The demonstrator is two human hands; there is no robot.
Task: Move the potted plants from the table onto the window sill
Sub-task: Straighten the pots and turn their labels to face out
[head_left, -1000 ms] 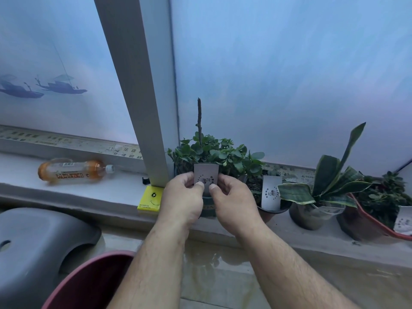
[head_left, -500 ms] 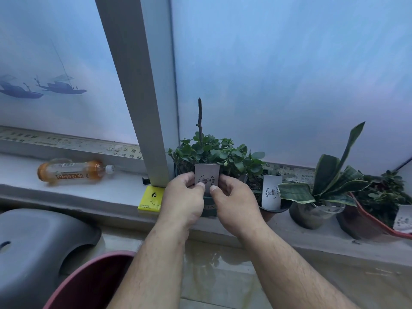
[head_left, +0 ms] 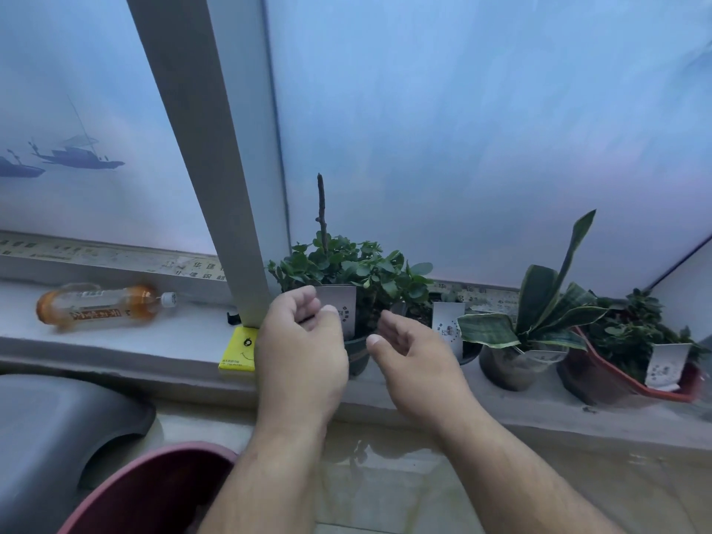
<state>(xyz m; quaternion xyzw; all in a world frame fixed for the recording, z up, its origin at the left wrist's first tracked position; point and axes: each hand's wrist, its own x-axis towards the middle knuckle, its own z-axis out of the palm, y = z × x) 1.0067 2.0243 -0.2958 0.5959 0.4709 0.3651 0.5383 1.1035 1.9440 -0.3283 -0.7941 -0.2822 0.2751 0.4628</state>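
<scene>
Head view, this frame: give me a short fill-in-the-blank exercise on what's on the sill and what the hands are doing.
1. The bottle on the sill lies on its ____.
2. The card at the foot of the window post is ____ in colour.
3. The left hand and right hand both hold ____.
4. The leafy pot between the hands carries a white ____ on its front.

Missing words: side; yellow; nothing; tag
</scene>
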